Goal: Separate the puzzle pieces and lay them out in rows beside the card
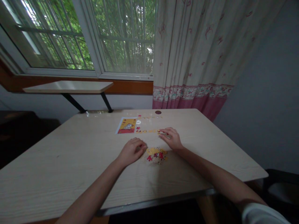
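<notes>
A loose pile of small jigsaw puzzle pieces [156, 155], yellow, red and pale, lies on the wooden table [88, 161]. My left hand [132, 151] rests just left of the pile, fingers curled and thumb near the forefinger; whether anything is between them is hidden. Beyond the pile, my right hand [172, 138] pinches a small yellow and dark puzzle piece [159, 132] between thumb and fingertips, at the right end of a row of yellow pieces [146, 131]. Farther back runs a second row of pieces [149, 117].
Left of the rows lies a picture sheet [126, 126] with a white animal on yellow and red. A dark round disc [158, 112] sits near the far edge. At the back left, a raised shelf [70, 87] stands on black legs. A curtain [191, 62] hangs behind the table.
</notes>
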A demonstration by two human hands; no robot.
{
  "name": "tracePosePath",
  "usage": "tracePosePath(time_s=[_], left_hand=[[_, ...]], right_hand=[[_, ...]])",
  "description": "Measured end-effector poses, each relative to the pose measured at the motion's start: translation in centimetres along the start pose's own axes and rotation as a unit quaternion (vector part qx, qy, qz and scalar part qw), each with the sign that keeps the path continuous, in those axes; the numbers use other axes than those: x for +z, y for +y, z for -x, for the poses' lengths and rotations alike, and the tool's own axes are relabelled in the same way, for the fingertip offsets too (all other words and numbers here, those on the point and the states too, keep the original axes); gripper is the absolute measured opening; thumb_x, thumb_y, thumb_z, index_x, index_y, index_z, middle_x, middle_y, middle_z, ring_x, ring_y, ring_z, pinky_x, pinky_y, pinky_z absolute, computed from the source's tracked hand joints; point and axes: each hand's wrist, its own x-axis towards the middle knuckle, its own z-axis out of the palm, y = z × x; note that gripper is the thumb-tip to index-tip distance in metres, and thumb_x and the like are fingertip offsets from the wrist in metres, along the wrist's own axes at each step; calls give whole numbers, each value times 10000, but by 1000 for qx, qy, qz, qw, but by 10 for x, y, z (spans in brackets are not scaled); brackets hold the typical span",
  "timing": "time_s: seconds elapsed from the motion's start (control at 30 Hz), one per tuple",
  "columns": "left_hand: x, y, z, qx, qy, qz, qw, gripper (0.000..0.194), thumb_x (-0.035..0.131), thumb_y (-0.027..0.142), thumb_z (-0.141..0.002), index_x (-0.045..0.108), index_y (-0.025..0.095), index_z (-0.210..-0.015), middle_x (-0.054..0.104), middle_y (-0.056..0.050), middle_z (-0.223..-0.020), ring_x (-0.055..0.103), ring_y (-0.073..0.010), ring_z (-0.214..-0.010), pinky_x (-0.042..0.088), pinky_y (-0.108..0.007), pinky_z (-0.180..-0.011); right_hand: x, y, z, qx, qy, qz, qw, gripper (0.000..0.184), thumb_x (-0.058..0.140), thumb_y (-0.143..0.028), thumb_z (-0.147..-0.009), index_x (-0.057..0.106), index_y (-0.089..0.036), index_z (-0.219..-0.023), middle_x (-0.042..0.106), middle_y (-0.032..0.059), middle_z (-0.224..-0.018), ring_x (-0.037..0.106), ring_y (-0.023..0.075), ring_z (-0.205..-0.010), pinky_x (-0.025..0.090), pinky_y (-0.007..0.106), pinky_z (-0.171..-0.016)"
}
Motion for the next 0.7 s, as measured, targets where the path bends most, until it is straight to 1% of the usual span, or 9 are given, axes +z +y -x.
tracePosePath(time_s=[0.33,0.5,0.7], left_hand=[[1,-2,1,-3,-7,-1,1000,190,456,277,-854,599,167,-793,599,-43,-745,528,-164,-731,420,-304,-701],[2,-3,2,-8,-13,-2,1000,193,459,280,-853,601,168,-786,597,-41,-736,526,-165,-729,419,-306,-703],[1,-3,1,0,-6,-1,1000,197,453,277,-855,604,168,-789,601,-44,-742,530,-165,-732,423,-306,-706]], right_hand=[[2,3,0,-13,12,8,1000,226,642,-330,-755,664,-236,-960,646,36,-852,578,158,-787,411,303,-755],[2,4,0,-13,16,2,1000,220,643,-322,-756,661,-238,-958,648,33,-857,580,161,-805,413,302,-755],[1,4,0,-14,15,3,1000,223,636,-326,-762,658,-236,-964,650,32,-852,580,160,-803,411,301,-755]])
